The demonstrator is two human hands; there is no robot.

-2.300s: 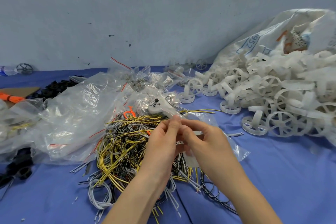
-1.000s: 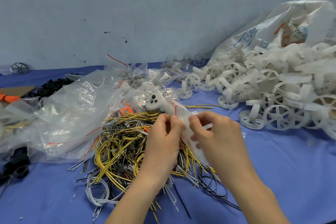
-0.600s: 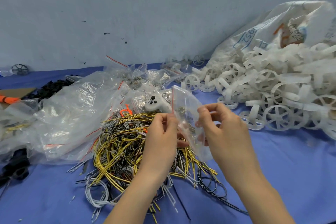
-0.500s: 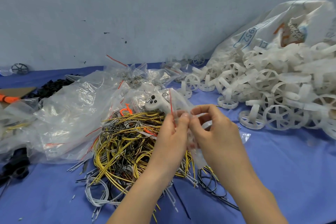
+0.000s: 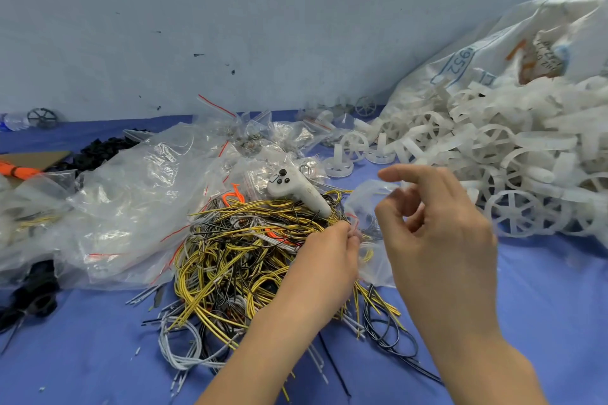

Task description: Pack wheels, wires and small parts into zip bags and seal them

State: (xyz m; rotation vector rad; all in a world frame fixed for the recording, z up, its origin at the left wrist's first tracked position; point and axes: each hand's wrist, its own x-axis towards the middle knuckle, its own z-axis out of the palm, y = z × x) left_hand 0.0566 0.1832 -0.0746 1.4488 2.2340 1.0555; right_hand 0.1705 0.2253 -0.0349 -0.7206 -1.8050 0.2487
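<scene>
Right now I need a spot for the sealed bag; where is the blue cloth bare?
Bare blue cloth lies right of the tangled yellow and black wires, below the white plastic wheels. Another patch sits near-left. The clear plastic bags crowd the left.

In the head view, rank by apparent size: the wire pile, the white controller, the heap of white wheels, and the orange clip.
1. heap of white wheels
2. wire pile
3. white controller
4. orange clip
</scene>
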